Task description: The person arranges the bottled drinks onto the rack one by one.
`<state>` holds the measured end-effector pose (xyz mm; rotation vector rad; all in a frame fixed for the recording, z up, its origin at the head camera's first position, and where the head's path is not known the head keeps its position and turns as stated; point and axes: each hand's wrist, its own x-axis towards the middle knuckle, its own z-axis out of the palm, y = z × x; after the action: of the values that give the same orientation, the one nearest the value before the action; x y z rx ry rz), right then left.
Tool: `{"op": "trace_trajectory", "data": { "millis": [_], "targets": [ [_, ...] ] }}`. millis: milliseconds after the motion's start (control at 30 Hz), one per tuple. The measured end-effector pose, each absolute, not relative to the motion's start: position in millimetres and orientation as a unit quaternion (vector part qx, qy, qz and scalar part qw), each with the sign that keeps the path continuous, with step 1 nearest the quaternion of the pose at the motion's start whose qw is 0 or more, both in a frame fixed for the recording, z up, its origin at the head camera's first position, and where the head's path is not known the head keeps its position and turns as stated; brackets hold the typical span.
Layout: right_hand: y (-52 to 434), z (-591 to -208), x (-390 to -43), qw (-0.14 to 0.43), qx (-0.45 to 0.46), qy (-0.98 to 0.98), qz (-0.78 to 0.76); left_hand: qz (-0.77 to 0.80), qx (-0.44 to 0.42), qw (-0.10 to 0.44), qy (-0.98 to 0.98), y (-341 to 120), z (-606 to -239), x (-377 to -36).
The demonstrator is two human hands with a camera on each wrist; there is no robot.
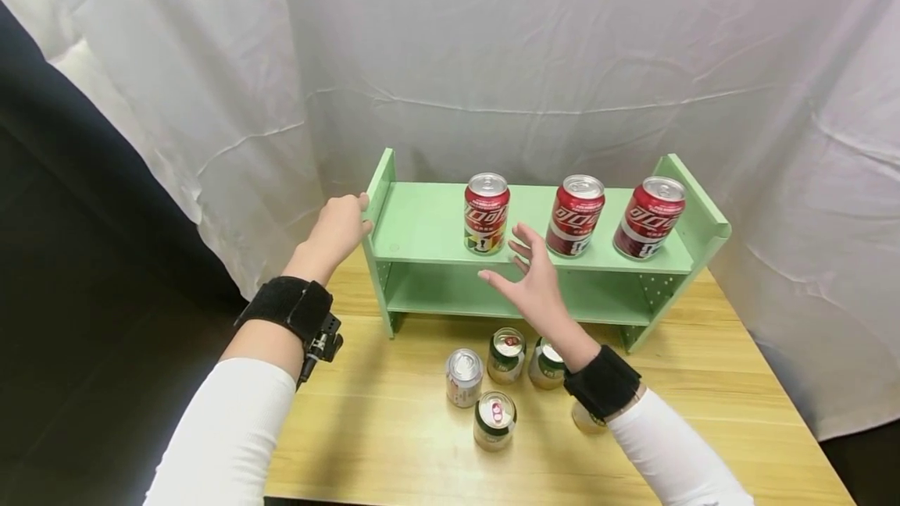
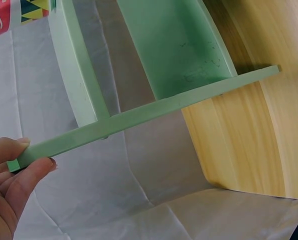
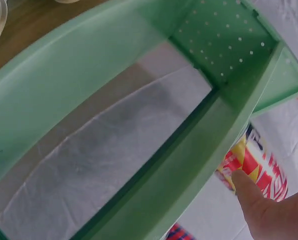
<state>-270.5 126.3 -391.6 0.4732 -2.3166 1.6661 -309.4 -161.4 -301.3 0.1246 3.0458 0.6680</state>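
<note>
Between both hands [image 1: 337, 226] — leftmost red can [image 1: 487, 212] (upright) on shelf [image 1: 422, 225].

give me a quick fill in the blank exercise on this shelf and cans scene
1. The number of red cans standing on the top board of the green shelf is ____.
2. The left hand grips the shelf's ____ side panel.
3. The right hand, fingers spread and holding nothing, is in front of the shelf, just right of the ____ of the red cans.
4. The green-and-silver cans stand on the wooden ____ in front of the shelf.

Missing words: three; left; leftmost; table
</note>
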Motion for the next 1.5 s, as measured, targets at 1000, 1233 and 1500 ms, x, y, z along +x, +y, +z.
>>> {"op": "trace_trajectory", "data": {
  "millis": [1000,1233,1500],
  "targets": [
    [99,-491,-234,-0.038,0.220,-0.831,0.509,0.221,0.021,0.004,0.975,-166,-305,-309],
    [99,-508,-231,-0.057,0.225,-0.860,0.454,0.222,0.022,0.007,0.975,-163,-306,-310],
    [100,-522,-235,-0.095,0.219,-0.881,0.409,0.213,0.025,0.004,0.977,-161,-305,-311]
  ]
}}
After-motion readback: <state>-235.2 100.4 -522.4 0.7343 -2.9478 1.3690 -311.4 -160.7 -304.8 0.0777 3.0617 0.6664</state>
